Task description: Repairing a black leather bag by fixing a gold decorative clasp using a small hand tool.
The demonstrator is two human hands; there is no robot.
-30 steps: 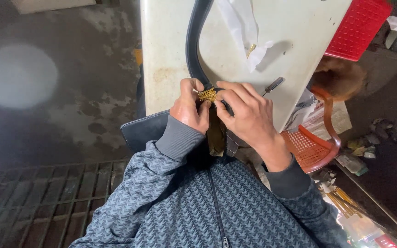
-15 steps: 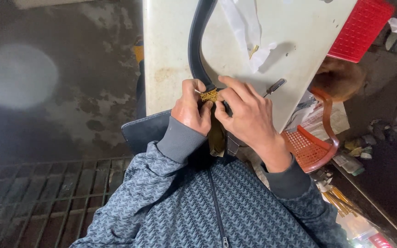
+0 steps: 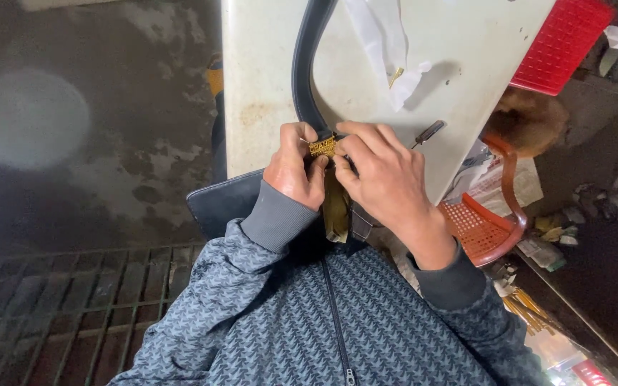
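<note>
Gold buckle [image 3: 322, 147] still pinched, unmoved.

Strap [image 3: 302, 64] on table [image 3: 266, 86]; basket [image 3: 563, 43] right

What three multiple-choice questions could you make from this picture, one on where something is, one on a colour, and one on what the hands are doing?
1. Where does the screwdriver lie?
A. on the white table, right of the hands
B. on the floor grate
C. inside the red basket

2. What colour is the small buckle between the hands?
A. silver
B. gold
C. blue

3. How do the hands stand at the dark strap?
A. both pinch at the buckle
B. only the left touches it
C. both lie flat, apart from it

Answers:
1 A: the screwdriver rests on the white table.
2 B: the buckle is gold.
3 A: the left hand and right hand close on it where the dark strap ends.
</note>
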